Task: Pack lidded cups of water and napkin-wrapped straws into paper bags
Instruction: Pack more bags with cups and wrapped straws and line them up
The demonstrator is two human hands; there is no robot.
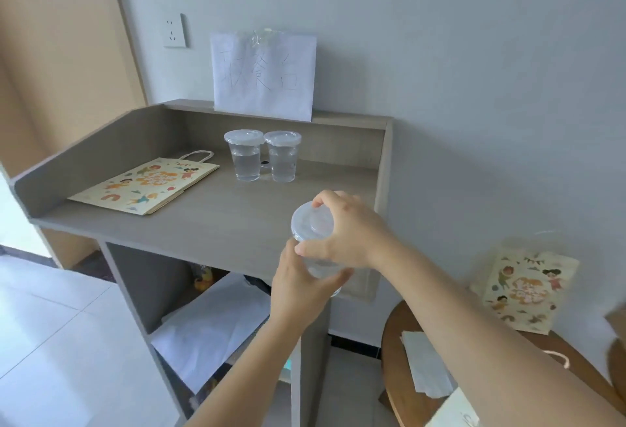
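Both forearms are bare along their whole visible length, as are the left hand (298,294) and right hand (352,233)

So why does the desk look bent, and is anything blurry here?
Head view: the wide-angle lens bows the edges of the desk. Light is soft and even, with faint shadows. The held cup, left hand and right hand look slightly smeared. The standing paper bag at far right is hazy. The two cups at the back are sharper.
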